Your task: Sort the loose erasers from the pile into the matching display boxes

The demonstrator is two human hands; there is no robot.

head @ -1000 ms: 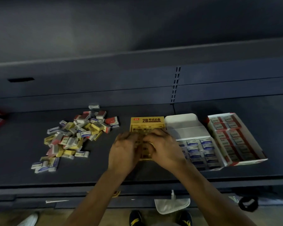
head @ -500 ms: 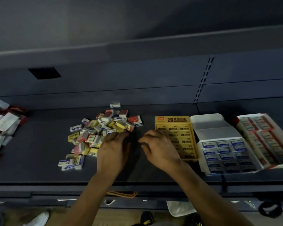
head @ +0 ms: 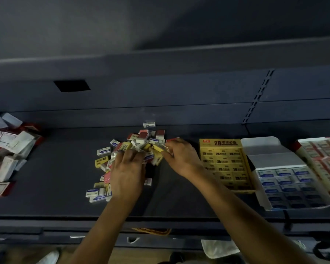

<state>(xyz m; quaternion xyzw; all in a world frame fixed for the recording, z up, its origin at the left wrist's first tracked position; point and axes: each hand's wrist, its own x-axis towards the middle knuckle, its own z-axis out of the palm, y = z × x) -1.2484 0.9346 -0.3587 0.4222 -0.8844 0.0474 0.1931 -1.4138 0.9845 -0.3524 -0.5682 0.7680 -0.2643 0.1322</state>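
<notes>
Head view: looking down on a dark shelf, with the pile of loose erasers at mid-shelf and three display boxes lined up to its right: yellow box nearest, then blue box, then red box at far right. All three well filled in neat rows. Left of the pile and well apart from it, a jumble of red and white cartons.

Left hand laid flat over the near half of the pile, fingers spread and straight, touching erasers but gripping nothing. Right hand at the pile's right edge, fingers curled against a yellow eraser; pinched or merely touched, cannot tell, with the fingertips blurred.

Judging by look: small paper-sleeved blocks, light, stiff enough to keep shape, not fragile. Likely to slide over one another and scatter under a careless sweep. Sleeves possibly loose, so best taken across the two long sides, thumb against forefinger, rather than by the ends. Easy to gather several of one colour in a single hand. Yellow ones bound for the yellow box just right of the pile, a short carry. Task judged far from done, with plenty left in the pile.
</notes>
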